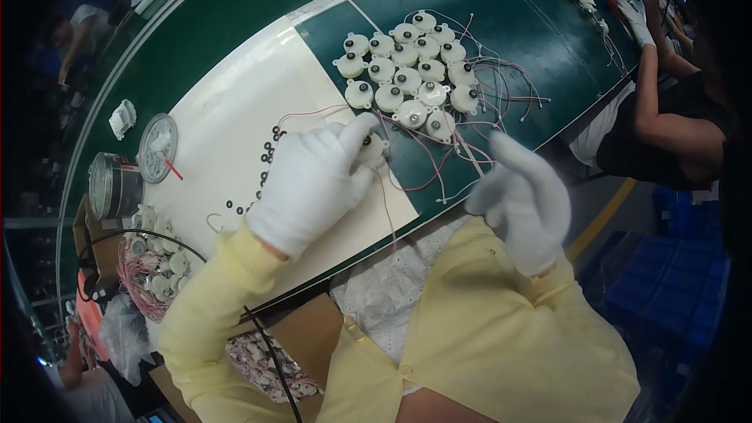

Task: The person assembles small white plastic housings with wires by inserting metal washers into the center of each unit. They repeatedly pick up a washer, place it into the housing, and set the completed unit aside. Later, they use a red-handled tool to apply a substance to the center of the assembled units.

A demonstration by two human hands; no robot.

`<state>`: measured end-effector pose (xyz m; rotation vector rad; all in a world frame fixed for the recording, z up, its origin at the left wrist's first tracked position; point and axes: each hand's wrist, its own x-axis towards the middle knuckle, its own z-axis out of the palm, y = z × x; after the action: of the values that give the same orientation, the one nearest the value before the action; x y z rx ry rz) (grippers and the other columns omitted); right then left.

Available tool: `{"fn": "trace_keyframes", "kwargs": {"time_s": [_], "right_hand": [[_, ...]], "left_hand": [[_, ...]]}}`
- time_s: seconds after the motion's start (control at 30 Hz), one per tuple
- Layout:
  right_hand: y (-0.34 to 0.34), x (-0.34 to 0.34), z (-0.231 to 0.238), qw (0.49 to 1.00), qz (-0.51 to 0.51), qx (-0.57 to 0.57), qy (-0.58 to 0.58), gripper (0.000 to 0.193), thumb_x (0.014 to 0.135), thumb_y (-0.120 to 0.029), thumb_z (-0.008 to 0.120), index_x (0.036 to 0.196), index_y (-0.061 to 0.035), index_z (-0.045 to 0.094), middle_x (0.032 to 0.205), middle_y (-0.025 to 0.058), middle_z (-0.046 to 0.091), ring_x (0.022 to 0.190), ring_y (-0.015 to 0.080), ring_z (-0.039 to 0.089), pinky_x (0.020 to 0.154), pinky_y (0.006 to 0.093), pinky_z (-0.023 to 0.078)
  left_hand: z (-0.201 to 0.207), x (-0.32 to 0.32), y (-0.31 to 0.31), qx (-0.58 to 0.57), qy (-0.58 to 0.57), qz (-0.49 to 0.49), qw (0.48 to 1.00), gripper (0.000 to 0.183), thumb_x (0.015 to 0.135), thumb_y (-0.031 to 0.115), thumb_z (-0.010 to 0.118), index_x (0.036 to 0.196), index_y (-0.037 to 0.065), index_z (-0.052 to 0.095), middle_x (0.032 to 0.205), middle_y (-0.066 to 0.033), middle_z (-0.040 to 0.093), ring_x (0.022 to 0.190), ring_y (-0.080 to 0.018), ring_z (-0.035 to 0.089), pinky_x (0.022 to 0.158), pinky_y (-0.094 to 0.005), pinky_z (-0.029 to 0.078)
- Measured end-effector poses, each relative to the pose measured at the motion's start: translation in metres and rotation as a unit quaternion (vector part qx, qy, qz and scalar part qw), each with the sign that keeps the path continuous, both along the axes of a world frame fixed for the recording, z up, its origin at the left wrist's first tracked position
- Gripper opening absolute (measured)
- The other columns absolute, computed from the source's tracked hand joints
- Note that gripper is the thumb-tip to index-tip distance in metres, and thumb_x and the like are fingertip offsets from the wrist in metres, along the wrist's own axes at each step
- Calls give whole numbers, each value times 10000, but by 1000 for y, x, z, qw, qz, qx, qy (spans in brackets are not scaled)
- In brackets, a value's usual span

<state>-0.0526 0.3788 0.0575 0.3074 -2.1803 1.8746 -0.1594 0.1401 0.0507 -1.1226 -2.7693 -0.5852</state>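
My left hand [313, 184], in a white glove, pinches a small round white motor [373, 146] over the pale sheet's right edge. A thin pink wire curves around it. My right hand [523, 202], also gloved, hovers past the table's near edge with its fingers apart, and nothing shows in it. Beyond my hands a cluster of white motors [405, 80] lies on the green mat, most with a black ring around the shaft. Their pink and white wires [505, 86] trail to the right. Several loose black rings [266, 158] are scattered on the sheet beside my left hand.
At the left stand a metal tin [113, 186] and a round lid [159, 158] with white matter and a red stick. More wired motors [160, 266] are heaped nearby. Under the table is a cardboard box [309, 337] of parts. At far right, a co-worker's gloved hand [633, 19] handles similar parts.
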Motion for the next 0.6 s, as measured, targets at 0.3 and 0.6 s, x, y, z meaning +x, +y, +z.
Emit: {"fn": "trace_keyframes", "kwargs": {"time_s": [0.3,0.6], "right_hand": [[52,10,-20,991,-108,-69,-22,326,1008,-100,585,1314,10,609,752,57,668,596,104,564,591,244,470],[53,-79,-31,907,-121,372,158,186,793,-117,748,974,-107,704,730,54,662,649,282,624,608,400,474]], "left_hand": [[-18,-13,13,-139,157,-31,977,660,772,57,738,1392,62,510,797,-16,674,668,-207,663,640,-346,500],[46,-11,26,-119,114,-14,986,628,807,269,762,1367,74,554,975,-110,660,869,-282,650,721,-394,498]]}}
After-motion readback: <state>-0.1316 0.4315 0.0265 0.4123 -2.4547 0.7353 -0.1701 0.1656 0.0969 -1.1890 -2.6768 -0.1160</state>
